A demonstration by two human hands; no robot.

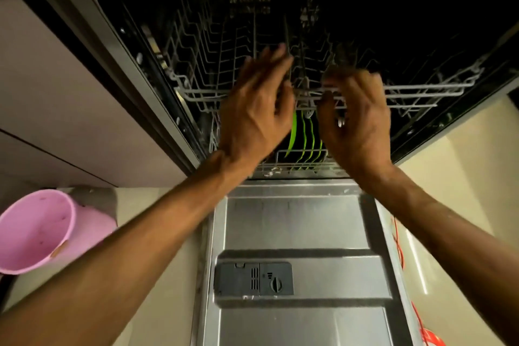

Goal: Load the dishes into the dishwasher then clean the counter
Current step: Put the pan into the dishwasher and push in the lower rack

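Both hands at upper rack (pixel 196 90) front rail; gap between: left hand (pixel 254 112), right hand (pixel 358 118).

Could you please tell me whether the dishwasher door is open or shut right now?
Open. The dishwasher door lies flat, its inner panel and detergent dispenser facing up below the racks.

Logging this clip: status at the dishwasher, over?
Both hands, left hand and right hand, at upper rack front rail, grip unclear. Green plates racked below. Door down, nothing blocking.

Pale cabinet fronts (pixel 56 87) at left, glossy cream floor (pixel 455 166), dim light, pink bucket (pixel 42 230) standing nearby.
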